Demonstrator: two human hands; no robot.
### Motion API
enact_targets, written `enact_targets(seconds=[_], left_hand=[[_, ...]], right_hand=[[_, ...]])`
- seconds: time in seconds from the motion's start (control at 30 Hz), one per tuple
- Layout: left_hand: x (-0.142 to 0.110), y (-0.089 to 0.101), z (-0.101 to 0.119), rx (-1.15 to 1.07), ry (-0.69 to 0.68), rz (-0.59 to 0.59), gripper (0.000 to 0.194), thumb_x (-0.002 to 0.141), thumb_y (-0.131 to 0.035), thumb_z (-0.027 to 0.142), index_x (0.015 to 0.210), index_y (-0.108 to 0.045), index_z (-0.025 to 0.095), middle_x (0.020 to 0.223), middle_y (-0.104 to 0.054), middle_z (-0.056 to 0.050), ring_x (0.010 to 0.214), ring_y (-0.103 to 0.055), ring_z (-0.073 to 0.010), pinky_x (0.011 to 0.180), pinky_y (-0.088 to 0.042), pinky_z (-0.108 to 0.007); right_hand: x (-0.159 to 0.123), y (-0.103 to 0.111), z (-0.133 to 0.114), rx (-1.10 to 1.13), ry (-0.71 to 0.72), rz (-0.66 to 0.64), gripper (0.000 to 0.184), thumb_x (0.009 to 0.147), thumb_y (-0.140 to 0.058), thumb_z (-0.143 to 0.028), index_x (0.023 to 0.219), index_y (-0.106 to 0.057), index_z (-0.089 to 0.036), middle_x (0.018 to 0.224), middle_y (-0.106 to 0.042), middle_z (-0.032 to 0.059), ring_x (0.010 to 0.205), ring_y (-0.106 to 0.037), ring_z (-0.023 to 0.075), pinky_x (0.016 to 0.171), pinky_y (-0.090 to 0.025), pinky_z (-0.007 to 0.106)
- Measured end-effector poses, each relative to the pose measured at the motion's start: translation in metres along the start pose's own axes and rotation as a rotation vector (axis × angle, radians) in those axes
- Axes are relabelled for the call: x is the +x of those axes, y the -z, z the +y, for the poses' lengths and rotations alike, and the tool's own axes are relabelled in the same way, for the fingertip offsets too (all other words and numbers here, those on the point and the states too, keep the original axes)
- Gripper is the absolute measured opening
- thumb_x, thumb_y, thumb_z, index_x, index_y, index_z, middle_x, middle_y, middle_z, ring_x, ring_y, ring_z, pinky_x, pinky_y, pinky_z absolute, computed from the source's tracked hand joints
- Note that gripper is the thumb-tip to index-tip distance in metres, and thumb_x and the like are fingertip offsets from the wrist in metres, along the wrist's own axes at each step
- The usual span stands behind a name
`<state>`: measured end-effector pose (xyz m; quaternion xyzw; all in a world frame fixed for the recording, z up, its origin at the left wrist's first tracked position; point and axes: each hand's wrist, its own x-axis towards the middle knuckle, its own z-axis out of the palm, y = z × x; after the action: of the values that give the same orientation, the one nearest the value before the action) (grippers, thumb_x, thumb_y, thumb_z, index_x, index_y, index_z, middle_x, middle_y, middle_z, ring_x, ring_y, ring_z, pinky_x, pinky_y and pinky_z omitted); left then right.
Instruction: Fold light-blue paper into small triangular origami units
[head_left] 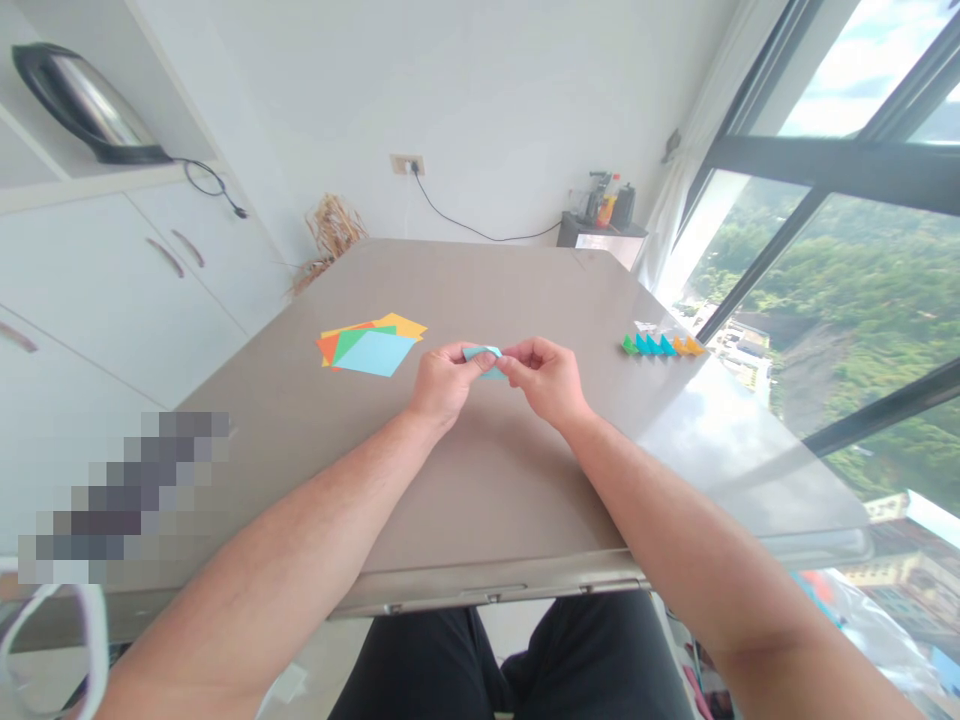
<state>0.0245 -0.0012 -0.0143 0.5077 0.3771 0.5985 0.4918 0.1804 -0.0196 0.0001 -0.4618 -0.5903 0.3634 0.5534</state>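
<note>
A small folded piece of light blue paper (492, 372) is held between both hands over the middle of the table. My left hand (444, 382) pinches its left side, with the thumb lying across the front. On the right side, my right hand (546, 375) grips the paper between thumb and fingertips. Fingers cover much of the paper, so its exact folded shape cannot be made out. Left of my left hand lies a fanned pile of coloured paper sheets (375, 352), light blue on top, with green, orange and yellow beneath.
A row of several small folded paper figures (660, 346), green, blue and orange, stands at the table's right side. The brown table (465, 480) runs to the window on the right. A blurred-out dark object (135, 490) lies at the left edge.
</note>
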Motion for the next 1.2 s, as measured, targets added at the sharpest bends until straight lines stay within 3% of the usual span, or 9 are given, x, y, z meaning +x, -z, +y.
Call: enact_targets(seconds=[0.27,0.73,1.2], left_hand=[[-0.0013,-0.0001,0.0034,-0.175,0.115,-0.075,0.025,0.063,-0.09,0.035,0.072,-0.074,0.019,0.078,-0.074,-0.003,0.081,-0.068,-0.0184,0.087,-0.054,-0.038],[-0.0034,-0.0033,0.0053,-0.272,0.105,-0.088,0.018,0.066,-0.088,0.03,0.071,-0.073,0.021,0.079,-0.072,-0.001,0.081,-0.066,-0.0162,0.084,-0.055,-0.037],[-0.0055,-0.0068,0.0093,-0.217,0.055,-0.039,0.024,0.063,-0.089,0.031,0.075,-0.071,0.02,0.08,-0.072,0.0,0.08,-0.067,-0.0165,0.081,-0.055,-0.036]], right_hand=[[-0.0043,-0.0008,0.0014,-0.175,0.115,-0.007,0.02,0.079,-0.073,-0.041,0.075,-0.072,-0.021,0.069,-0.072,0.0007,0.064,-0.062,0.015,0.063,-0.049,0.029],[-0.0067,-0.0035,-0.0028,-0.096,0.147,0.003,0.023,0.08,-0.07,-0.041,0.069,-0.066,-0.022,0.063,-0.065,-0.0015,0.06,-0.055,0.0131,0.06,-0.046,0.028],[-0.0054,-0.0034,0.0032,-0.104,0.156,0.038,0.023,0.079,-0.071,-0.041,0.068,-0.065,-0.022,0.063,-0.064,-0.0014,0.059,-0.054,0.0132,0.058,-0.045,0.028]])
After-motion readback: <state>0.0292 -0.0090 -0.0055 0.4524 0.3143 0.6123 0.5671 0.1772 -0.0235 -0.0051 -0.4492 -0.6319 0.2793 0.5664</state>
